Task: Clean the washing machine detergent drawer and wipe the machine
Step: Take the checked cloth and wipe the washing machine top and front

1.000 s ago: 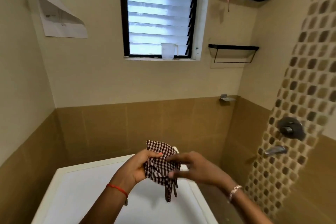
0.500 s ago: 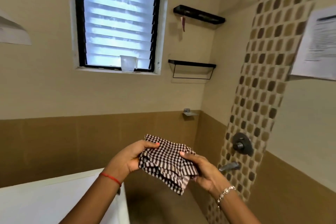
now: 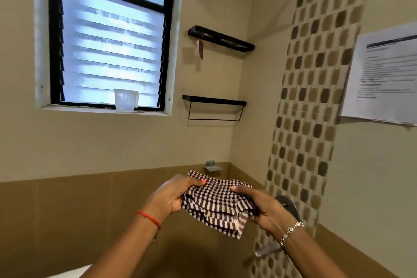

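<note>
Progress: You look to be getting the checked cloth (image 3: 216, 201) ready, not wiping. Nothing here shows a cleaned surface.
Done so far: Cannot tell. The detergent drawer is out of view, and only a pale edge (image 3: 72, 273) at the bottom of the view may be the machine's top.
Left to do: As far as this view shows, both the drawer and the wipe-down.
Cloth: It is bunched in loose folds in mid-air between your hands, in front of the brown wall tiles, with one corner hanging down.
Left hand (image 3: 171, 196): Your thumb (image 3: 199, 181) lies on top of the cloth's left edge. The fingers curl underneath, hidden, so you are pinching it.
Right hand (image 3: 266, 210): Your thumb lies on top of the right edge with the fingers curled below, gripping the folds.
Nearby: The tap (image 3: 268, 250) is below your right wrist, apart from the cloth. The cloth touches nothing but your hands.
</note>
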{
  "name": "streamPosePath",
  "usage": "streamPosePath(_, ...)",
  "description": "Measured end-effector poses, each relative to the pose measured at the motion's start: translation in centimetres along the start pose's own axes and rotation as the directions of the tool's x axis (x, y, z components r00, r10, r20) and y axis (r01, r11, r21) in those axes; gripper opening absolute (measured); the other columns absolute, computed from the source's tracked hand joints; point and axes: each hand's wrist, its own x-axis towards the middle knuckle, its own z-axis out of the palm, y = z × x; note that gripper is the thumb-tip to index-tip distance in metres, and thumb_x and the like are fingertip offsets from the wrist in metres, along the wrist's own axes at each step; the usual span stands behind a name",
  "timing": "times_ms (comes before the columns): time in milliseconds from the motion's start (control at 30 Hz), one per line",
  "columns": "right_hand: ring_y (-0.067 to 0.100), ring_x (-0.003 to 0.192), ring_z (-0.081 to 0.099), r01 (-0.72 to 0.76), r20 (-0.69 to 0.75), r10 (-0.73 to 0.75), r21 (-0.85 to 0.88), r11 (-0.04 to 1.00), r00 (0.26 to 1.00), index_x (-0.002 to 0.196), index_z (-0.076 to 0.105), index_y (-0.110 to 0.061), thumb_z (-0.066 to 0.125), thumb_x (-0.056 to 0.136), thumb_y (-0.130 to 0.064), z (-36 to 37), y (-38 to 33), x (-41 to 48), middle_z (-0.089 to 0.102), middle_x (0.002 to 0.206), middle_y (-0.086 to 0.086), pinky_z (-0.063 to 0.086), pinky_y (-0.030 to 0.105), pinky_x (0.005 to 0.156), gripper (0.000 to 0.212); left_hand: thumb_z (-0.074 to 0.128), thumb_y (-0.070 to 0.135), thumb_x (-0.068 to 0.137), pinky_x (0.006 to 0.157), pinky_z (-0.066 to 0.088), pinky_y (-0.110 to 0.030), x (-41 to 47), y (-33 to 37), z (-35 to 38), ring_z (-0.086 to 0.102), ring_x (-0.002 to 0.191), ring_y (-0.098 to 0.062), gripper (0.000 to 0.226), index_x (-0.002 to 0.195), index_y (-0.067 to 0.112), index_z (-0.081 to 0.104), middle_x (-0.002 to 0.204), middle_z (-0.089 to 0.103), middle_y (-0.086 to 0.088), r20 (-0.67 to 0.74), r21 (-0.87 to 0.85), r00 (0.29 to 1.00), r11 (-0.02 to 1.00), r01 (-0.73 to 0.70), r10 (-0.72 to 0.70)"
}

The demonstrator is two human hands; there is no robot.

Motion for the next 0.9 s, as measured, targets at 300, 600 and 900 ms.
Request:
streamPosePath(300, 0.027, 0.074, 0.066, 0.179, 0.024, -0.178, -0.077, 0.981, 0.984, 0.092, 0.06, 0.013, 0.069, 0.068, 0.014, 0.2, -6.3, 14.5, 0.068, 0.086, 0.02, 0.058, 0.029, 0.057, 0.025, 0.057, -0.014, 0.08, 0.069, 0.055, -0.039, 14.2, 5.7, -0.5, 0.062, 0.082, -0.034, 0.039, 0.118, -0.019, 0.047, 0.097, 0.062, -0.028, -0.023, -0.02, 0.991, 0.991, -0.134, 0.134)
streamPosePath(600, 0.023, 0.074, 0.068, 0.293, 0.125, -0.288, -0.026, 0.956, 0.95, 0.109, 0.052, 0.001, 0.067, 0.071, 0.014, 1.1, -14.7, 27.9, 0.063, 0.104, 0.021, 0.056, 0.026, 0.048, 0.042, 0.062, -0.009, 0.08, 0.083, 0.052, -0.035, 25.1, 14.1, 0.2, 0.064, 0.091, -0.032, 0.04, 0.117, -0.013, 0.048, 0.098, 0.062, -0.021, -0.191, 0.125, 0.921, 0.939, -0.319, 0.339)
streamPosePath(900, 0.021, 0.079, 0.063, 0.393, 0.267, -0.39, 0.044, 0.918, 0.881, 0.132, 0.047, -0.008, 0.06, 0.077, 0.016, 2.6, -24.4, 40.3, 0.063, 0.101, 0.015, 0.056, 0.025, 0.047, 0.062, 0.072, -0.005, 0.073, 0.072, 0.055, -0.034, 35.2, 22.6, 0.7, 0.065, 0.096, -0.031, 0.049, 0.117, -0.009, 0.051, 0.105, 0.065, -0.021, -0.326, 0.205, 0.794, 0.858, -0.471, 0.514)
